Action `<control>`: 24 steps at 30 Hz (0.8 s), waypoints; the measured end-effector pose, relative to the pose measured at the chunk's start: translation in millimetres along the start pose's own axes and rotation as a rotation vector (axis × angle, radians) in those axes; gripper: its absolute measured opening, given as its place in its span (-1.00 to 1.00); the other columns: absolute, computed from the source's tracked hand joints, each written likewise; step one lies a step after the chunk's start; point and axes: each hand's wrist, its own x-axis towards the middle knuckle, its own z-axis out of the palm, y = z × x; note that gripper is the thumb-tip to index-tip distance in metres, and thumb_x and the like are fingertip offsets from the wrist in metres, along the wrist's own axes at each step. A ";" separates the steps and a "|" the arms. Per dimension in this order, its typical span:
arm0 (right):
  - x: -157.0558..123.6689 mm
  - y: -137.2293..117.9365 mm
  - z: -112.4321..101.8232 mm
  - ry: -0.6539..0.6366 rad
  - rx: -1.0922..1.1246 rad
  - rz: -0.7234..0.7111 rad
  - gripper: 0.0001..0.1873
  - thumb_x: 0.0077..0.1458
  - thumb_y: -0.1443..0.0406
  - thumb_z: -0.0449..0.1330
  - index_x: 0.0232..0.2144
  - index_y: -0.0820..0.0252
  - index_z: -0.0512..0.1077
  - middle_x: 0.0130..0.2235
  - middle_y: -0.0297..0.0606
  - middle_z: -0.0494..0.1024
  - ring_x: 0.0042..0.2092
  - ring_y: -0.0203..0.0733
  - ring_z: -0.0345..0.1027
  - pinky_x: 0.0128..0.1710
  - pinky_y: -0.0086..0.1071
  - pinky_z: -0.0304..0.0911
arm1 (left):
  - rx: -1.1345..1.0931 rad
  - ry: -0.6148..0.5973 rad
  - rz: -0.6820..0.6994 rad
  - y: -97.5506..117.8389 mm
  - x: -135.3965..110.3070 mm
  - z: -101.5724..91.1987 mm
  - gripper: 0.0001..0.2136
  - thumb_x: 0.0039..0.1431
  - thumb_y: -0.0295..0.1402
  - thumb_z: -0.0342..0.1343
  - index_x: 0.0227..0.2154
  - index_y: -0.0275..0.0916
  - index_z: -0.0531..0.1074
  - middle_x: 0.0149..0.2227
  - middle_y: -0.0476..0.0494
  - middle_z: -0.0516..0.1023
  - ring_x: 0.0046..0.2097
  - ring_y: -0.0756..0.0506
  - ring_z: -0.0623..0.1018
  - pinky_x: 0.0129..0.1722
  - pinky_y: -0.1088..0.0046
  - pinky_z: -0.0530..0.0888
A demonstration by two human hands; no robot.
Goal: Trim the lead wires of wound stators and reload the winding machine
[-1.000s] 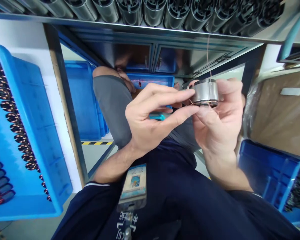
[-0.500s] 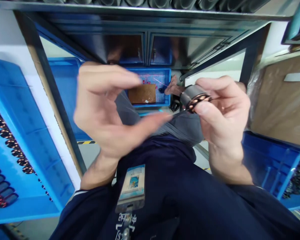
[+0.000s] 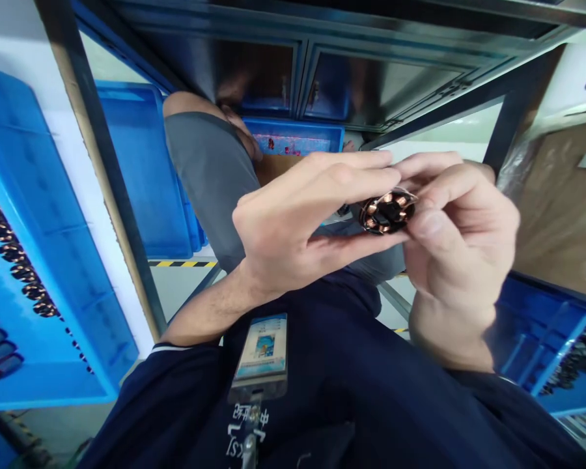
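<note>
**A:** Whereabouts of the part?

**B:** Right between both hands, above the lap: a small wound motor stator (image 3: 388, 212), end face toward the head camera, ring of copper coils (image 3: 383, 198) around a dark centre.

**A:** And the grip?

**B:** Left hand (image 3: 293, 221): half closed, fingers across the top of the stator, thumb stretched along beneath it. Right hand (image 3: 459, 254): more tightly curled, fingertips pinching the stator's far side. Firm hold from both, no tool in either.

**A:** Anything loose?

**B:** Possibly a thin wire lead (image 3: 404, 193) at the upper edge, too fine to be sure of, and close to the right fingers.

**A:** Worst risks from here?

**B:** First, a snagged or kinked lead, from a fingertip or nail catching it during any turning of the stator. Second, scraped enamel on the copper windings, from pressure right on the coils. Third, a drop into the lap or onto the floor, from a loosened pinch mid-regrip, since the part looks small and smooth-sided.

**A:** Surroundings?

**B:** Left, a blue plastic tray (image 3: 10, 150) with a row of wound stators (image 3: 10, 254). Lower right, a second blue tray (image 3: 517, 326) with dark parts. Below the hands, grey shorts (image 3: 209, 176) and a clipped ID badge (image 3: 261, 348) on a navy top. Far ahead, another blue tray (image 3: 293, 133) on the floor.
</note>
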 end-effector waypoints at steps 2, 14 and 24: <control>6.4 12.7 2.0 -0.107 0.178 0.165 -0.64 0.36 -0.06 0.63 -0.29 -0.10 0.62 0.08 -0.25 0.79 0.11 0.15 0.74 0.28 0.18 0.80 | 0.002 0.107 0.076 1.9 -1.4 4.8 -0.85 0.69 -0.13 0.47 0.12 -0.01 0.78 0.08 0.12 0.91 0.13 -0.11 0.91 0.26 0.16 0.89; 8.1 -21.4 -16.3 -0.177 -0.247 -0.064 -0.83 0.45 0.16 0.58 0.04 -0.27 0.87 0.31 -0.25 0.74 0.34 0.16 0.63 0.54 0.07 0.62 | -0.073 0.115 0.081 -6.3 -9.3 0.4 -0.70 0.40 -0.24 0.62 0.12 0.05 0.77 -0.01 0.02 0.93 -0.07 -0.22 0.92 -0.05 0.10 0.88; 17.7 -33.5 -17.6 -0.241 -0.335 -0.052 -0.87 0.45 0.21 0.65 -0.02 -0.22 0.88 0.15 -0.26 0.82 0.28 0.11 0.71 0.43 0.03 0.69 | -0.133 -0.107 -0.033 -12.5 -6.6 3.0 -0.72 0.70 0.06 0.39 0.25 0.13 0.75 -0.02 0.01 0.89 0.19 -0.27 0.90 0.17 0.10 0.87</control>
